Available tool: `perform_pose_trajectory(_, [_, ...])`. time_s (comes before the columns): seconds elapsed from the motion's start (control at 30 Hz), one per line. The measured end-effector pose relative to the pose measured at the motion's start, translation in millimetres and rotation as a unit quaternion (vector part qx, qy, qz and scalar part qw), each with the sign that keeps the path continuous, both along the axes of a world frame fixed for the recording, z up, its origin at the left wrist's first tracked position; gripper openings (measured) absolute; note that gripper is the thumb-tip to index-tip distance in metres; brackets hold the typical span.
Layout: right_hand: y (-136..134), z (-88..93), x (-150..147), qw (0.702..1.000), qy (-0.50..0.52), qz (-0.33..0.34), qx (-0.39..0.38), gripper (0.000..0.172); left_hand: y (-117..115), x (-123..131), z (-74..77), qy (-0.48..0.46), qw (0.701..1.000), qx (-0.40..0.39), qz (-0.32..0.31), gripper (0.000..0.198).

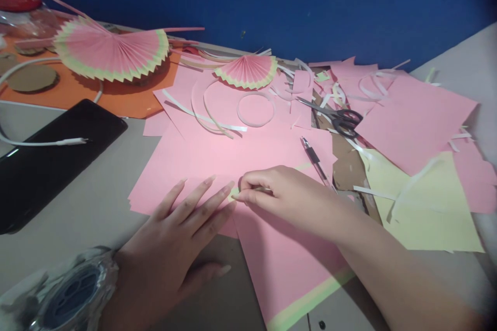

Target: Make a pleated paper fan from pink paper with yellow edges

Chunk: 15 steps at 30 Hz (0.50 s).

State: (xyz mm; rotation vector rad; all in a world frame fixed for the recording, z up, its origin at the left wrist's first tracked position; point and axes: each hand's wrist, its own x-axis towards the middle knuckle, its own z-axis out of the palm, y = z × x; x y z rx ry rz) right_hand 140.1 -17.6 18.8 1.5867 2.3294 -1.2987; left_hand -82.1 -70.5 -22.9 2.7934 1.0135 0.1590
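While your left hand (186, 230) lies open with its fingers spread over the pink paper (186, 155), your right hand (287, 191) is curled closed, thumb and forefinger meeting at a small pale-yellow piece (233, 194). You have that piece just beside your left fingertips, near the middle of the table (135, 150); whether your right fingers grip it or only press it, I cannot tell. Below your right hand, a pink sheet with a green edge (287, 269) slants toward you. If your left fingers press too lightly, the paper could slide under the right hand's pressure and leave a crooked line. Since your right forearm passes over the green-edged sheet, a sleeve-less drag of skin might pull or crumple it. The pen (315, 159) lies close beyond your right hand, so an outward swing could roll it away, and the scissors (341, 120) farther off might snag loose white strips (375, 192). Pressing hard with a long nail could also tear the thin paper.
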Motion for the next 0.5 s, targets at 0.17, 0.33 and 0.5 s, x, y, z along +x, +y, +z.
perform_pose_trajectory(0.17, [-0.1, 1.6, -1.1, 1.000, -0.003, -0.006, -0.003, 0.038, -0.2, 0.6, 0.1, -0.009, 1.000, -0.006, 0.005, 0.070])
perform_pose_trajectory(0.33, [-0.4, 1.5, 0.0, 1.000, -0.011, 0.002, 0.007, 0.037, -0.7, -1.2, -0.9, -0.004, 1.000, -0.003, -0.004, 0.070])
perform_pose_trajectory(0.5, [-0.6, -0.1, 1.9, 1.000, -0.013, 0.012, 0.011, 0.037, -0.1, 0.2, -1.9, -0.012, 1.000, -0.007, 0.001, 0.070])
